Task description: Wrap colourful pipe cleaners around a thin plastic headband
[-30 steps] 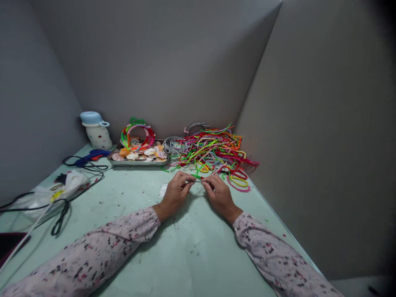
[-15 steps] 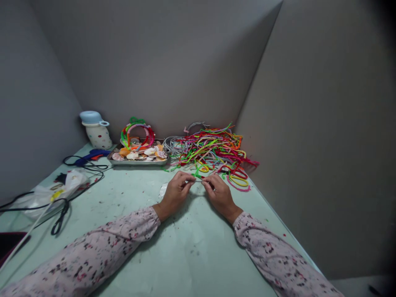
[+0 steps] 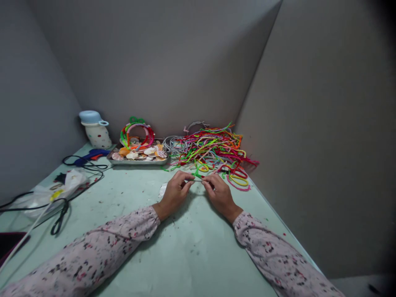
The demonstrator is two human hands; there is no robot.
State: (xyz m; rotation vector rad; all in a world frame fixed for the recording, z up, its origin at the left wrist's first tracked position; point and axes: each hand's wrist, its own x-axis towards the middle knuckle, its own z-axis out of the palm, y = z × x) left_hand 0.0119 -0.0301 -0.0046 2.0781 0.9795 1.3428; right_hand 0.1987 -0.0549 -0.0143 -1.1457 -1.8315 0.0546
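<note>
My left hand and my right hand rest on the pale green table, close together, fingers pinched. Between them they grip a thin grey wire piece with a bit of green pipe cleaner at it. Just behind the hands lies a big heap of coloured pipe cleaners. Both sleeves are pale with a small flower print.
A metal tray of shells and wrapped hoops stands at the back. Left of it are a spotted jar with a blue lid, a blue glue gun, black cables, a plastic bag. Grey partition walls close three sides.
Almost nothing differs; the hands stay pinched on the wire with only slight finger shifts.
</note>
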